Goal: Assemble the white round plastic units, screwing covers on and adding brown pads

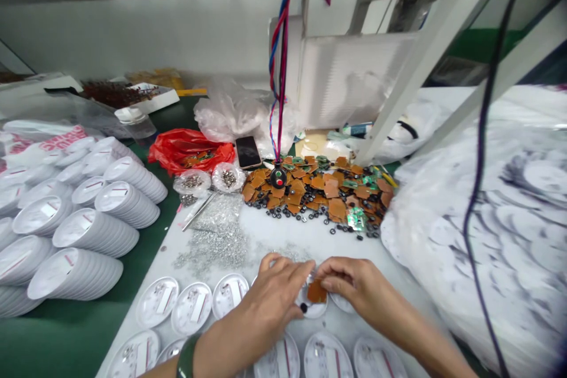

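My left hand [277,292] bends over a round white plastic cover [315,310] in the front middle. A small black round part [303,308] shows at its thumb tip; the inner fingers are partly hidden. From the right, my right hand [354,279] pinches the edge of a brown circuit board [316,292], which lies over that cover. More white covers [191,307] with pale strips and metal bits inside stand in rows around my hands. Another cover [341,302] is partly hidden under my right hand.
Brown boards [319,189] and black round parts lie piled behind my hands. Small clear pieces [217,236], tweezers [198,212], and a phone [248,152] lie to the left. Stacked covers [80,271] stand farther left. A switch [278,177] hangs on wires; a bulky plastic bag [487,236] fills the right.
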A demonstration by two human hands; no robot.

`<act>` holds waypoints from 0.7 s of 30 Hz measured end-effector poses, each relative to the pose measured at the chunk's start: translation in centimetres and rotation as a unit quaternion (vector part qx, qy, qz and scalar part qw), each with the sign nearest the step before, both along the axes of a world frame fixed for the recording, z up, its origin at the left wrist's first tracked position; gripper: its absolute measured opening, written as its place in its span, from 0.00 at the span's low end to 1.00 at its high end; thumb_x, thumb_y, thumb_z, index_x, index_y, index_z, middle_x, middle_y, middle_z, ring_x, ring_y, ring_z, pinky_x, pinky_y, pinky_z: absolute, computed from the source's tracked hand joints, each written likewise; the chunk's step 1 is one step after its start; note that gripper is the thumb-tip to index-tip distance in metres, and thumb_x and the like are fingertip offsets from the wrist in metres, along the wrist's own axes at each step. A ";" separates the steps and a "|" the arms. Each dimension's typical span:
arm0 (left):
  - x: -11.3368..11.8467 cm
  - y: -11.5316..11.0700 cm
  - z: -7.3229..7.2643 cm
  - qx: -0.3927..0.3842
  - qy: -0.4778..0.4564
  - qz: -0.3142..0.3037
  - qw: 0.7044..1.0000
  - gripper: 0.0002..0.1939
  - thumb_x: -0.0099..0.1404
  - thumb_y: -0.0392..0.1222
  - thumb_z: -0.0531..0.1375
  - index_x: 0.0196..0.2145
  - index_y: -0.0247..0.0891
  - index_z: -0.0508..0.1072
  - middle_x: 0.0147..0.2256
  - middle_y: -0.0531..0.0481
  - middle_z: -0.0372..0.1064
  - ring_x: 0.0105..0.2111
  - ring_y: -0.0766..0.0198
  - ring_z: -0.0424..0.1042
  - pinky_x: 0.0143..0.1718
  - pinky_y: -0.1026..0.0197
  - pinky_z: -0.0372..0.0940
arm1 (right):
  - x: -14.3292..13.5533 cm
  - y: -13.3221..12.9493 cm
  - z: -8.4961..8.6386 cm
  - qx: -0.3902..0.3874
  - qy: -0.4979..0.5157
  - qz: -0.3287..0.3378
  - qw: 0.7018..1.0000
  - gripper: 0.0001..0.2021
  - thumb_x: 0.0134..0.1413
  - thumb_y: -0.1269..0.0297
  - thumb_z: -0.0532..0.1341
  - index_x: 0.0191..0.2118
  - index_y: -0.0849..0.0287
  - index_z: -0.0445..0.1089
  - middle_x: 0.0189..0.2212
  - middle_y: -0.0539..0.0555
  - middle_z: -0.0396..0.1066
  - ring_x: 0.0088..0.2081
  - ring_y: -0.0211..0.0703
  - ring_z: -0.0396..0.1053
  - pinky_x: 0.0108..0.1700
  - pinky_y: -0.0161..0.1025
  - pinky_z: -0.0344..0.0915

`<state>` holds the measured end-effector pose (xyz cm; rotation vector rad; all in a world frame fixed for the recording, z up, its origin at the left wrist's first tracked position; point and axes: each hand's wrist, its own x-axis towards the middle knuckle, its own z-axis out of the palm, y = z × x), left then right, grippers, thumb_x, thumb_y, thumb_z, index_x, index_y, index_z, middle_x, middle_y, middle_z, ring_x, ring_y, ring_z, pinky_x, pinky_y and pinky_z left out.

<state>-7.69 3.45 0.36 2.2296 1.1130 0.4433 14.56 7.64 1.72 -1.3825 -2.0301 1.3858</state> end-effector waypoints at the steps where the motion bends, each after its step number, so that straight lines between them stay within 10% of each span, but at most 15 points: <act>1: 0.0 0.0 -0.1 -0.001 -0.006 0.001 1.000 0.47 0.62 0.23 0.62 0.69 0.53 0.45 0.54 0.48 0.66 0.55 0.53 0.64 0.63 0.43 0.52 | -0.2 0.0 -0.3 0.008 -0.004 -0.002 1.000 0.09 0.58 0.66 0.57 0.35 0.56 0.74 0.32 0.50 0.78 0.35 0.43 0.74 0.40 0.39 0.65; 21: 0.4 0.4 -0.3 -0.021 -0.008 0.017 1.000 0.38 0.59 0.22 0.62 0.62 0.48 0.56 0.50 0.49 0.68 0.51 0.54 0.66 0.60 0.46 0.55 | -0.5 0.0 -1.5 0.077 -0.045 0.014 0.996 0.10 0.61 0.74 0.56 0.37 0.56 0.75 0.35 0.50 0.77 0.40 0.43 0.71 0.45 0.40 0.62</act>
